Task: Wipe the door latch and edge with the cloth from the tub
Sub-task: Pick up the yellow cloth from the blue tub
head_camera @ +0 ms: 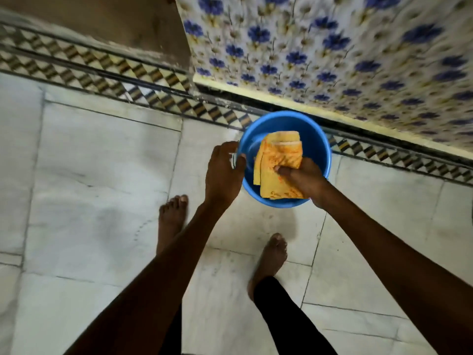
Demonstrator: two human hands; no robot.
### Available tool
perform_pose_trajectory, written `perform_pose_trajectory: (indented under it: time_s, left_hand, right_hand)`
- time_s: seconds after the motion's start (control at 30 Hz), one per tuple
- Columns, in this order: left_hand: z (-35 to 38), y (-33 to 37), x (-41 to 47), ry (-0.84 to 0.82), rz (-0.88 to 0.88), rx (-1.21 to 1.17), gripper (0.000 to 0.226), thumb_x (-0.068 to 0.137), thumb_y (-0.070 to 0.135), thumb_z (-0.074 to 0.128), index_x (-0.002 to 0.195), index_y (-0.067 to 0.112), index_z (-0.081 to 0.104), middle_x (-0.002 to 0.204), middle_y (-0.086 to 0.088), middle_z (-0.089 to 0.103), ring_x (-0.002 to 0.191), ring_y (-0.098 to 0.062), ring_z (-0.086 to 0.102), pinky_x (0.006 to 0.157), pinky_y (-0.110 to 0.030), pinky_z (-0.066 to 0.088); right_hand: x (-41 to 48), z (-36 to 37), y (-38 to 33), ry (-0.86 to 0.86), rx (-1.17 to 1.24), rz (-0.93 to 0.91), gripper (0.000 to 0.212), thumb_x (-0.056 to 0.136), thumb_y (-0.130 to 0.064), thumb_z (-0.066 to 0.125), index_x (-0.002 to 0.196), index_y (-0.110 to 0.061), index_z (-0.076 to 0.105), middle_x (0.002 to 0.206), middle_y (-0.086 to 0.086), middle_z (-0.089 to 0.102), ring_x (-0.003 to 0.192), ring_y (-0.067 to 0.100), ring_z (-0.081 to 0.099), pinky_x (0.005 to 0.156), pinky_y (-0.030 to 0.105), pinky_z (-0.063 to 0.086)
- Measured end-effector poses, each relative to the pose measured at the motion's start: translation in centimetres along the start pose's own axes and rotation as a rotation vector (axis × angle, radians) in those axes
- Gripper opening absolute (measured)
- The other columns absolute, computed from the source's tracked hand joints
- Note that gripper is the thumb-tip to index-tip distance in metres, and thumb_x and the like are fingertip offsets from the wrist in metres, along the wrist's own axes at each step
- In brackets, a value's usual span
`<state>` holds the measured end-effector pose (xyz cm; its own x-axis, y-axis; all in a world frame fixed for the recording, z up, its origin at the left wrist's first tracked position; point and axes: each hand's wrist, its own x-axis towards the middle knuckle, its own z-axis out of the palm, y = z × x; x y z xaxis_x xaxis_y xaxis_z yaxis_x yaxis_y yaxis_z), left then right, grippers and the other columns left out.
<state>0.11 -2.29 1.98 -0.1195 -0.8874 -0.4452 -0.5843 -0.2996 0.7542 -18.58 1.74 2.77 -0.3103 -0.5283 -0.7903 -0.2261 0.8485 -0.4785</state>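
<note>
A round blue tub [316, 147] stands on the marble floor just below the door. My left hand [222, 172] grips the tub's left rim. My right hand [304, 179] is closed on a folded orange-yellow cloth [277, 160], which hangs over the tub's opening. The door [345, 52], covered in a blue flower pattern with a pale yellow bottom edge, fills the upper right. No latch is in view.
A patterned tile border [107, 70] runs along the threshold beneath the door and the brown wall [122, 24]. My two bare feet [171, 216] [271, 254] stand on the white marble floor [89, 188] behind the tub.
</note>
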Motion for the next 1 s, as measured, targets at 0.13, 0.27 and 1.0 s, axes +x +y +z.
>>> perform_pose_trajectory:
  time_s: [0.13,0.27,1.0]
  left_hand:
    - [-9.4,7.4,-4.9,0.018,-0.022,-0.205,0.018,0.095,0.003,0.063,0.096,0.020,0.069,0.089,0.012,0.071,0.077,0.005,0.063,0.071,-0.008,0.049]
    - [-21.2,16.6,-11.5,0.001,-0.038,-0.361,0.014,0.097,0.001,0.062,0.103,0.010,0.070,0.096,-0.006,0.074,0.085,-0.017,0.069,0.071,-0.012,0.051]
    - [-64.2,51.0,-16.3,0.123,0.549,-0.577,0.016,0.100,0.005,0.058,0.109,0.010,0.069,0.094,-0.006,0.073,0.083,-0.015,0.070,0.069,-0.018,0.056]
  right_hand:
    - [-11.7,-3.1,-7.9,-0.029,0.343,-0.093,0.030,0.092,-0.014,0.065,0.121,-0.020,0.063,0.119,0.002,0.069,0.109,0.019,0.065,0.095,0.038,0.052]
    - [-24.0,-5.7,-17.3,-0.077,0.506,-0.133,0.028,0.094,-0.009,0.061,0.119,-0.022,0.065,0.112,-0.005,0.073,0.100,0.013,0.071,0.077,0.028,0.059]
    - [-60.3,-7.7,-57.7,-0.050,0.873,-0.516,0.033,0.091,-0.020,0.065,0.123,-0.025,0.061,0.112,0.001,0.074,0.106,0.023,0.068,0.083,0.043,0.057]
